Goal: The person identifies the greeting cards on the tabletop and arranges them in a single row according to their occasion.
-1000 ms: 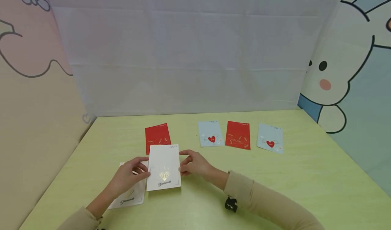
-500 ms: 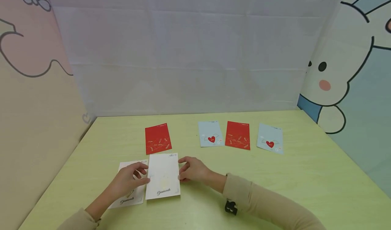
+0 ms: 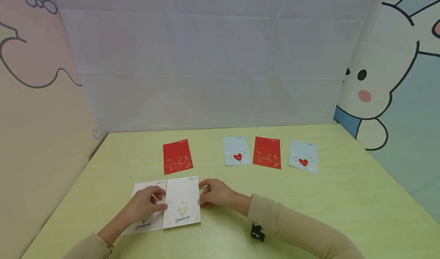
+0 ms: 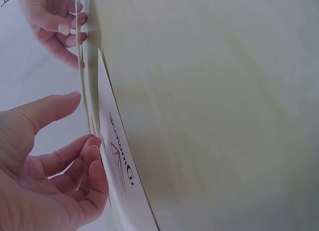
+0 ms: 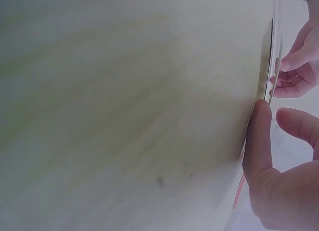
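Note:
Both hands hold a white "Diamonds" card (image 3: 183,198) by its opposite side edges, just over the near left part of the table. My left hand (image 3: 142,204) has its thumb at the left edge, its other fingers loosely curled; my right hand (image 3: 218,193) keeps thumb and fingers along the right edge. Under the left hand lies a second white "Diamonds" card (image 3: 151,224), partly covered by that hand. In the left wrist view, the card between the hands shows edge-on. Whether it touches the table is hard to tell.
Along the back lie a red card (image 3: 178,156), a pale blue heart card (image 3: 237,151), another red card (image 3: 267,152) and a second pale blue card (image 3: 303,156). The pale green table (image 3: 275,190) ends at a white backdrop (image 3: 220,79), with printed panels at both sides.
Both hands have lowered the white card and brought it toward the person, slightly left, beside the other "Diamonds" card. The red card behind it is now uncovered. Other cards stay in place.

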Demonstrator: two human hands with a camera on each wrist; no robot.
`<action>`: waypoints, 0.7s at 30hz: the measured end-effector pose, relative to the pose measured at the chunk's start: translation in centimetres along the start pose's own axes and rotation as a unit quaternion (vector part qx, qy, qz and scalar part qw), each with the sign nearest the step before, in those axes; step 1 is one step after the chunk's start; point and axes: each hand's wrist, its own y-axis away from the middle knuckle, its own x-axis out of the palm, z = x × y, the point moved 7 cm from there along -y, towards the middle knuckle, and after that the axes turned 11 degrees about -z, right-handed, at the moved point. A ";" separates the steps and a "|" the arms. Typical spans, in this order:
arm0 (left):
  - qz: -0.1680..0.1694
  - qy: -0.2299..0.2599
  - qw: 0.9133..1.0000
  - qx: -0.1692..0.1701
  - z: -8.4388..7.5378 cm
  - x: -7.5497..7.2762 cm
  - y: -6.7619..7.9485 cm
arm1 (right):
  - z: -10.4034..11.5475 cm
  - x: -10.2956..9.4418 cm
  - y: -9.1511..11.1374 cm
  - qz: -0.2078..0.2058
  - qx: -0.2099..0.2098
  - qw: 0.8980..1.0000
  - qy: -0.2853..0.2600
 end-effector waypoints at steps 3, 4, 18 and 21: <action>-0.003 -0.005 1.000 0.004 0.2 0.1 -0.2 | 0.0 0.1 0.0 0.001 0.002 1.000 0.007; -0.004 -0.007 1.000 0.005 0.2 0.1 -0.2 | 0.0 0.1 -0.1 0.002 0.002 1.000 0.009; -0.023 -0.051 0.998 0.029 0.9 0.8 -1.0 | 0.1 0.2 -0.1 0.001 0.007 1.000 0.024; -0.019 -0.058 0.997 0.040 1.0 0.8 -0.9 | 0.1 0.2 -0.1 0.000 0.006 1.000 0.023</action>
